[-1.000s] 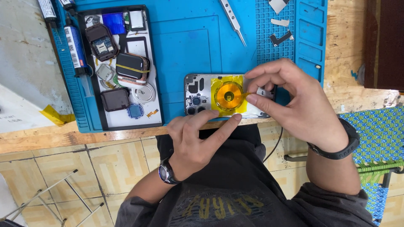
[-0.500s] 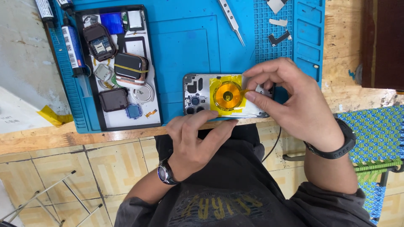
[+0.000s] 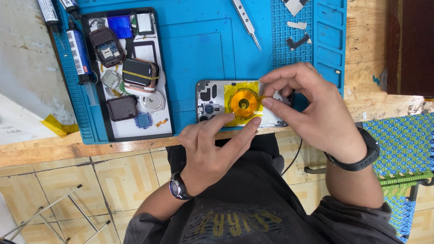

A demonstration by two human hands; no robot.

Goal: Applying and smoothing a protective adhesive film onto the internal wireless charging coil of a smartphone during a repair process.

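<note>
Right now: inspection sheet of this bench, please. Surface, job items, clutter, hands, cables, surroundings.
Surface: blue repair mat on a wooden bench.
Job's things: opened phone back housing at the mat's front edge, round coil with yellow film on it.
Clutter: white tray of small watch parts, tweezers, glue tubes, small metal brackets.
Grippers: left hand steadies the housing's near edge; right hand pinches the film's edge.
Cables: dark cord hanging below the bench.
Surroundings: tiled floor, woven blue-green seat.
</note>
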